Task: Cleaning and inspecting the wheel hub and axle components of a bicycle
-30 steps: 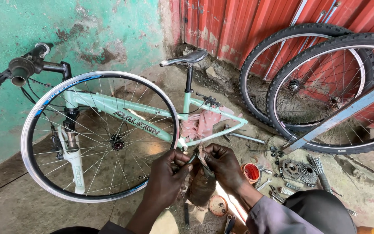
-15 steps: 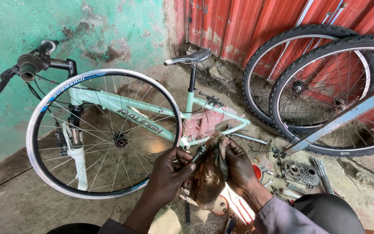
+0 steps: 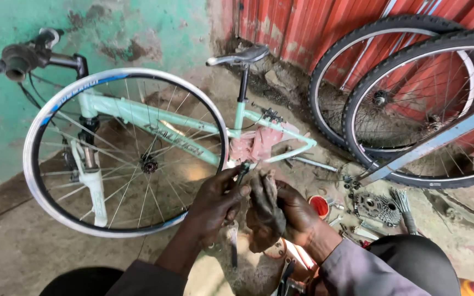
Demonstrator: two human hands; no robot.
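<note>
A small dark part (image 3: pixel 242 171) is pinched in the fingers of the left hand (image 3: pixel 218 200), just in front of the bare wheel rim (image 3: pixel 45 115). The right hand (image 3: pixel 281 211) is closed around a dirty rag (image 3: pixel 261 200), which touches the left hand. Both hands are low over the floor (image 3: pixel 23 257). Behind them lies a pale green bike (image 3: pixel 138 112) with a pink cloth (image 3: pixel 253 145) on its frame. A red cap (image 3: pixel 319 205) and a cog set (image 3: pixel 377 207) are on the floor to the right, under two tyred wheels (image 3: pixel 412 104).

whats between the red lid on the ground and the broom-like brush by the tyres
In the head view, a toothed gear cluster lies between the red lid and the brush, with small metal bits scattered around it.
</note>
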